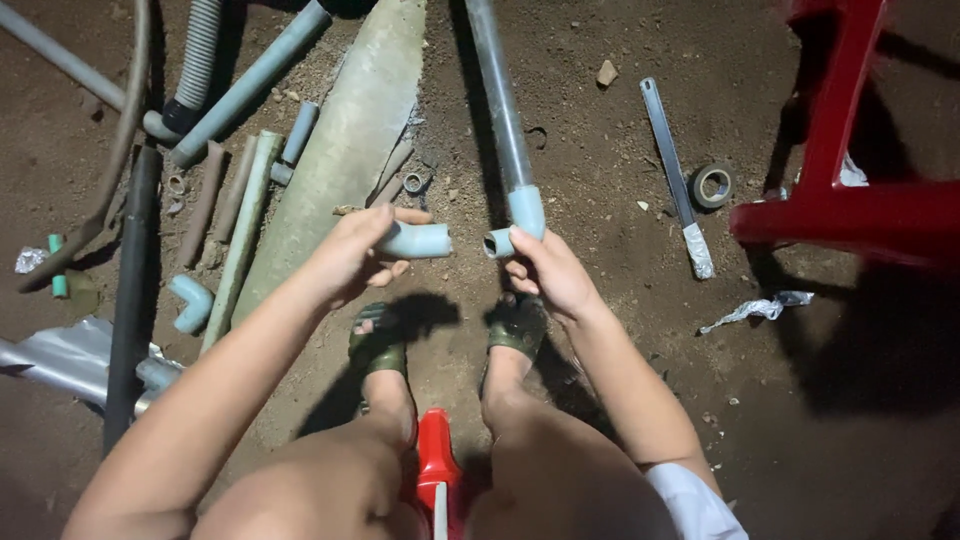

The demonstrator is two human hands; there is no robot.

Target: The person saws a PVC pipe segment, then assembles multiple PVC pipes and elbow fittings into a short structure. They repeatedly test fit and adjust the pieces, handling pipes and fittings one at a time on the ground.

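- Head view: the person's left hand (352,255) is wrapped around a short pale-blue plastic pipe piece (418,240), held level with its open end facing right.
- The right hand (553,272) grips a pale-blue plastic elbow fitting (520,222) from below; the fitting sits on the near end of a long grey plastic pipe (497,100) that runs away up the frame.
- The short piece and the elbow's open mouth face each other, close but apart, above the bare brown dirt floor (600,400) and just beyond the person's two feet in dark green sandals (518,325).
- Left of the hands lie a long flat grey board (340,150), a black pipe (128,300), a loose pale-blue U-shaped bend (192,302) and a scatter of pipe offcuts.
- To the right, a flat metal hacksaw blade with a taped end (675,175) lies just beside a grey roll of tape (711,186); a red plastic chair frame (840,190) stands at the edge.
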